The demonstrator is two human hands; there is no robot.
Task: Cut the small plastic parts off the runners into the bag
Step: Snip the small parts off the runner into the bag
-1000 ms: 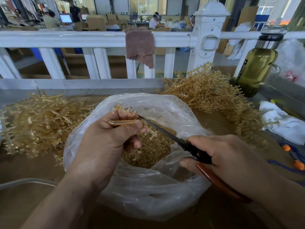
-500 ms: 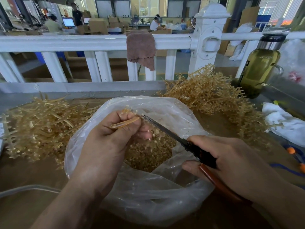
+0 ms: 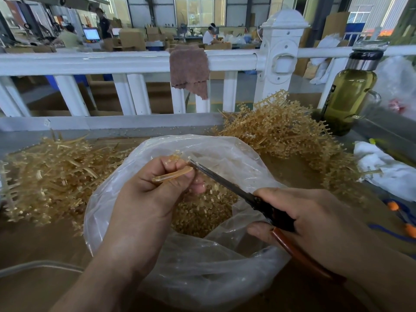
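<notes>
Now: the left hand (image 3: pixel 144 199) pinches a runner (image 3: pixel 173 174) between thumb and curled fingers, above the open mouth of the bag (image 3: pixel 202 278).
Right hand: the right hand (image 3: pixel 315 221) is wrapped round the handles of the scissors (image 3: pixel 225 183), with the blade tip right at the runner's far end.
Blades: they look nearly closed, though the tip is too thin to be sure.
Why held so: with the runner over the bag, each snipped piece should drop straight onto the cut parts (image 3: pixel 202 212) heaped inside.
Piles: the bristly heap (image 3: pixel 281 136) behind the bag to the right probably awaits cutting. The flatter heap (image 3: pixel 51 170) to the left looks already stripped.
Change: a second ago the runner lay about level in the fingers. It now tilts up toward the blades, and fewer small parts show at its end. Both hands have kept their grips.
</notes>
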